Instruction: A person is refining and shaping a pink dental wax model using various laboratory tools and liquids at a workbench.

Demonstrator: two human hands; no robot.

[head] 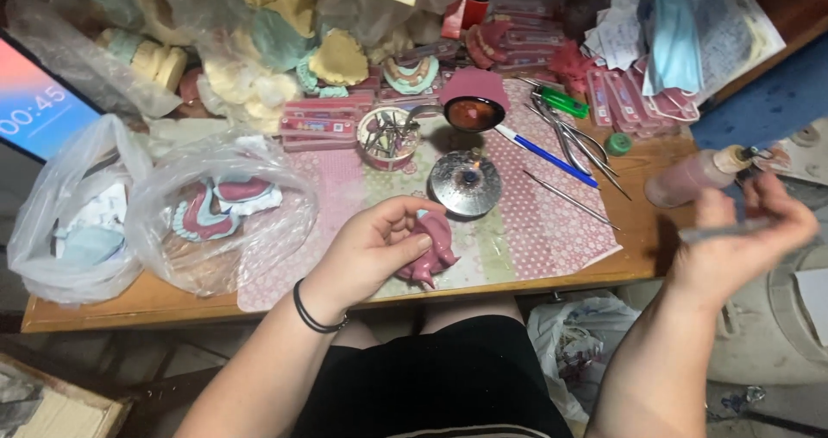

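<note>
Left hand (375, 248) curling fingers around pink wax denture base (429, 250) near tabletop (155, 304) front edge; right hand (742, 235) pinching thin tool (720, 229), blurred, possibly metal, beyond right edge.

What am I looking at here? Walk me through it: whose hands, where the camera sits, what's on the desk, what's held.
There is one picture, taken by a camera worn on a person's head, looking down at their own two bare hands and lap. No machine is involved.

The left hand holds a pink wax denture piece over the patterned mat. The right hand, blurred, holds a thin metal tool off to the side.

On the wooden desk stand a small round burner with a tiny flame, a cup of tools, a dark bowl, a blue pen, loose metal instruments and a pink bottle. Plastic bags at the left hold dental models, and plaster casts are piled at the back.
</note>
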